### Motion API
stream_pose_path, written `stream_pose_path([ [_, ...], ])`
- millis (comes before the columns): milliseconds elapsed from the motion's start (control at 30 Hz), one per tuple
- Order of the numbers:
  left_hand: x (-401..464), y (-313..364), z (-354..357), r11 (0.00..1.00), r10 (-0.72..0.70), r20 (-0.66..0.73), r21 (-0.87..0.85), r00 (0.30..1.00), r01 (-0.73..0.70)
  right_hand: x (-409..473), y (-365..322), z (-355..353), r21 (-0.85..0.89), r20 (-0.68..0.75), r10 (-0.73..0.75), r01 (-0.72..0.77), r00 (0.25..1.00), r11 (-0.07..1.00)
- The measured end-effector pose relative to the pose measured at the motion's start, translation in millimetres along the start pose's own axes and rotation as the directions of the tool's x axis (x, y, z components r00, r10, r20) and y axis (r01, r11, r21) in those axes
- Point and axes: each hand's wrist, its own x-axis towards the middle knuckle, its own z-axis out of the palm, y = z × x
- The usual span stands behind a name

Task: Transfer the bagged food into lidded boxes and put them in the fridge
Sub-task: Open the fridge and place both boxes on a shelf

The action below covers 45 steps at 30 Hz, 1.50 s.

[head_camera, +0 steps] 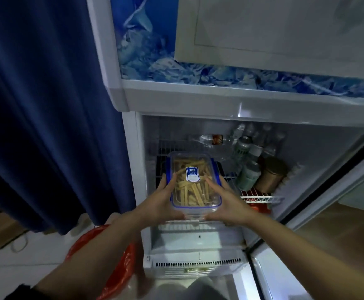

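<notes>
Both hands hold one clear box (195, 185) at the open fridge (198, 239) mouth. Left hand (162, 199) grips the box's left side; right hand (225, 201) grips its right side, thumbs on the lid. The lid is on, blue clips down, pale food strips visible inside. Box sits level over the front of the wire shelf (261, 199). Beyond, to the right, stand cans (249, 175) and a gold tin (271, 175). A bottle (211, 139) lies at the back.
</notes>
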Motion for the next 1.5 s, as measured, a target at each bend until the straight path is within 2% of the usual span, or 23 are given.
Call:
stream_pose_path([
  [167,42,-14,12,0.999,-0.047,-0.029,-0.029,0.998,0.046,47,30,-11,-0.089,0.044,0.011,-0.007,0.999,0.996],
  [333,76,-33,12,0.976,-0.101,-0.03,-0.195,0.994,0.094,94,54,-8,-0.022,0.133,0.038,-0.035,0.99,0.999],
  [533,97,-49,12,0.966,-0.14,-0.043,-0.223,0.989,0.127,131,73,11,0.061,0.108,0.051,-0.058,0.993,0.996],
  [733,101,-47,26,0.977,-0.188,-0.038,-0.104,0.981,0.184,133,85,31,0.054,0.076,0.088,-0.092,0.993,0.994],
  [933,88,-50,33,0.93,-0.317,-0.026,0.187,0.948,0.316,120,76,43,-0.033,0.028,0.032,-0.031,0.999,0.999],
  [1033,81,-49,39,0.893,-0.289,-0.069,0.341,0.955,0.295,114,69,46,-0.108,0.003,0.037,-0.036,0.999,0.993],
  [1133,73,-46,46,0.861,-0.259,-0.112,0.424,0.959,0.282,108,62,47,-0.153,-0.042,0.041,-0.047,0.998,0.987],
  [1300,55,-35,45,0.859,-0.195,-0.1,0.462,0.976,0.219,91,46,42,-0.156,-0.064,0.062,-0.072,0.996,0.985],
  [1500,18,-3,30,0.89,-0.075,-0.066,0.445,0.995,0.096,45,5,32,-0.152,-0.041,0.016,-0.022,0.999,0.988],
])
